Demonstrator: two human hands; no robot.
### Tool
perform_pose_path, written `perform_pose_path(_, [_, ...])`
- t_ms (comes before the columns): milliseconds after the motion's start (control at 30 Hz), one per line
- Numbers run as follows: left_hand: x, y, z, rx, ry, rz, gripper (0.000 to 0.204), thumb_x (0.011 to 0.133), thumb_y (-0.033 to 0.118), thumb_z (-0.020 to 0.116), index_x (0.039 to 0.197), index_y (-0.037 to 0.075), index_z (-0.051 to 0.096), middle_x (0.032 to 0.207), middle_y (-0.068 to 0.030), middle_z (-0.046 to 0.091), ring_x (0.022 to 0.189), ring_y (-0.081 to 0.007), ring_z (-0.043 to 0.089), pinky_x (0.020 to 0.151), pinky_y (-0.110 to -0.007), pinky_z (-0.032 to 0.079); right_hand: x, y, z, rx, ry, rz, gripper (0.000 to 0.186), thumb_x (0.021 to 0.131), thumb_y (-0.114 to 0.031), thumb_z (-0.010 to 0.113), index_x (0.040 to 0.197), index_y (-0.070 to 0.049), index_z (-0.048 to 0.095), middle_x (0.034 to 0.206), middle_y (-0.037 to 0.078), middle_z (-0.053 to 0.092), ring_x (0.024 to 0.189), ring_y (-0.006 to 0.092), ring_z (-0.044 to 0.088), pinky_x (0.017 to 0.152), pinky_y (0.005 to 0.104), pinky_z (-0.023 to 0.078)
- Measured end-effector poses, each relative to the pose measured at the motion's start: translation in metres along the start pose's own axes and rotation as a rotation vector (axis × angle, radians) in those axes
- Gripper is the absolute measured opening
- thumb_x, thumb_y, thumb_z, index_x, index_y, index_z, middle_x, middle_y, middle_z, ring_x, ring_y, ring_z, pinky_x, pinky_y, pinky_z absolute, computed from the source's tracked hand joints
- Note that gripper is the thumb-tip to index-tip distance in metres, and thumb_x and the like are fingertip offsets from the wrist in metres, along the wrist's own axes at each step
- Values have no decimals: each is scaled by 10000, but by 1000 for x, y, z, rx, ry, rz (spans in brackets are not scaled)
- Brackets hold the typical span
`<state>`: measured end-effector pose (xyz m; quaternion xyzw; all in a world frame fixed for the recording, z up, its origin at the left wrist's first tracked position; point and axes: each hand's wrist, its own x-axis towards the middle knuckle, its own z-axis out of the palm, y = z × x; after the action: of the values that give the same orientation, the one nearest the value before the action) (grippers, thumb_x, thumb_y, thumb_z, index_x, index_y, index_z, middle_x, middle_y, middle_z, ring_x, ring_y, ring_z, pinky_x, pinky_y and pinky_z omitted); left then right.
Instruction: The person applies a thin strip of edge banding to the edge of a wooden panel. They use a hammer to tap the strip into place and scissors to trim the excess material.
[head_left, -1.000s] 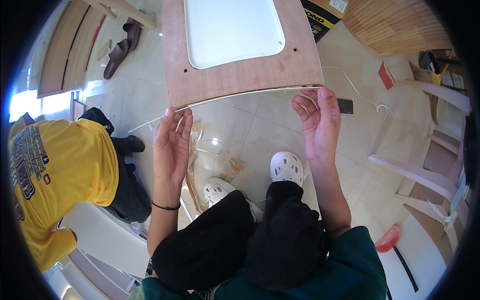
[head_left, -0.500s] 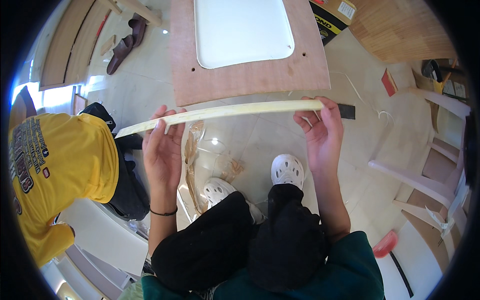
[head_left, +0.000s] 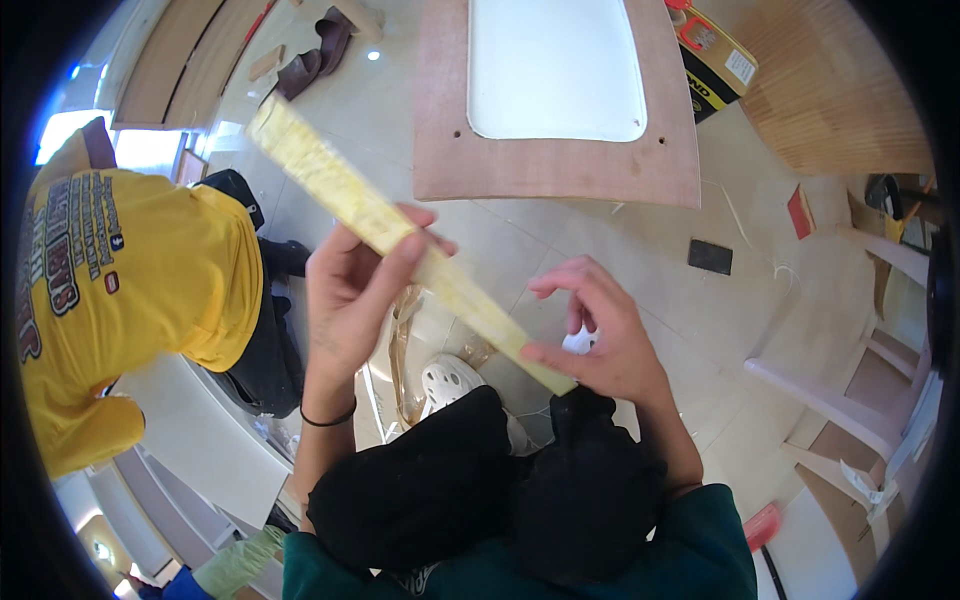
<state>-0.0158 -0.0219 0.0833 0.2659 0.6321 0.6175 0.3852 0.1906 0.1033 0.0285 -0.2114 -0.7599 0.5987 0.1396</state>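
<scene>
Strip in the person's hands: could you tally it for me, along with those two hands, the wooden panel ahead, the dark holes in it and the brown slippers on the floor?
Pale yellow strip: 1
Person's left hand and right hand: 2
Wooden panel: 1
Dark holes visible in it: 2
Brown slippers: 2
Total: 8

Glossy pale-beige tiled floor point(head_left: 700, 310), small bright light reflection point(head_left: 374, 55) near top. Upper left: flat light-brown wooden panels point(head_left: 170, 70); bright white glare point(head_left: 75, 135) below. Upper right: broad striped-grain wooden surface point(head_left: 840, 90), edge curved. Right: pale angled furniture frame point(head_left: 830, 403). Lower left: white curved-edged surface point(head_left: 190, 420).
</scene>
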Motion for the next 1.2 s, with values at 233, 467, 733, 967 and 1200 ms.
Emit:
perform_pose_path(233, [1, 20, 43, 143, -109, 97, 356, 885, -21, 671, 1227, -22, 572, 1067, -86, 614, 1009, -182, 637, 784, -263, 562, 5, 0, 19, -56, 153, -101, 240, 859, -67, 690, 1080, -55, 598, 885, 55, 630, 641, 132, 603, 534, 255, 472])
perform_pose_path(467, [-7, -8, 53, 425, -271, 212, 431, 790, 151, 799, 1171, 74, 612, 1023, -45, 621, 891, -150, 611, 639, -293, 520, -13, 12, 19, 629, 193, 109, 178, 979, -50, 483, 1147, 6, 487, 960, 112, 617, 709, 129, 632, 546, 245, 519])
perform_pose_path(733, [-12, -28, 32, 809, -490, 374, 226, 788, 123, 735, 919, 77, 557, 925, -43, 566, 699, -187, 592, 536, -300, 474, -12, 17, 16, 624, 298, -220, 217, 988, -100, 500, 1182, -5, 482, 1142, 200, 561, 820, 213, 647, 703, 319, 547])
perform_pose_path(967, [-14, -31, 45, 1272, -235, 795, 182, 791, 150, 684, 879, 102, 532, 831, -54, 468, 669, -182, 564, 530, -269, 495, -17, 8, 19, 680, 340, -29, 206, 932, -46, 617, 1115, 3, 534, 1139, 178, 576, 877, 179, 636, 665, 260, 526])
perform_pose_path(1200, [-5, -46, 13, 604, 306, 396, 349, 845, 198, 769, 1082, 41, 566, 1083, -71, 581, 834, -167, 612, 708, -324, 534, -11, 24, 7, 852, 431, -33, 154, 937, -63, 643, 1046, 14, 567, 1061, 172, 624, 827, 195, 668, 711, 304, 578])
